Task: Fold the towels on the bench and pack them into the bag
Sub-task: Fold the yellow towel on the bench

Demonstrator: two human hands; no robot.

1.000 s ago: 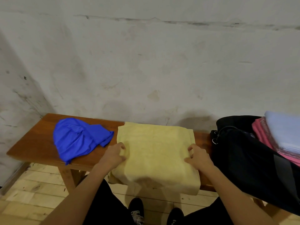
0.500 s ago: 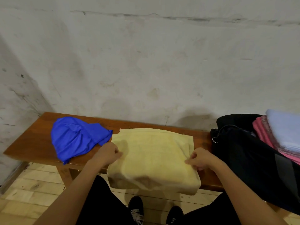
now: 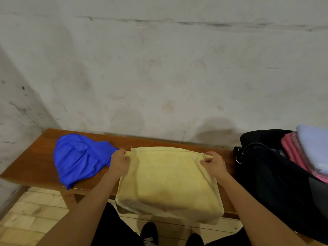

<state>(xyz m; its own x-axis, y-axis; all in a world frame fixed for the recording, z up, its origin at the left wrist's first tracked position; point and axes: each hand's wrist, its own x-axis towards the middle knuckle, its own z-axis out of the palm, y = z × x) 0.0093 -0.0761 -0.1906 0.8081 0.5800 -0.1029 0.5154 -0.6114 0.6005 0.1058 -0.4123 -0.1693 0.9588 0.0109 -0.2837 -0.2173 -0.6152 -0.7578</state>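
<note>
Wooden bench [image 3: 35, 162] against a stained plaster wall [image 3: 159, 77] — pale plank floor [image 3: 32, 210] below. Left hand [image 3: 119, 163] and right hand [image 3: 213, 165] pinching the yellow towel [image 3: 168, 183] at its far corners.

We think this is a plain room, maybe a changing room. We see a long wooden bench [image 3: 40, 157] pushed against a bare grey wall [image 3: 159, 77] with cracks and dirty marks. The floor [image 3: 26, 219] is pale wood. A black bag [image 3: 276, 183] stuffed with folded towels sits on the bench.

Bare forearms [image 3: 85, 206], black trousers [image 3: 110, 228], black shoes [image 3: 150, 233]
</note>
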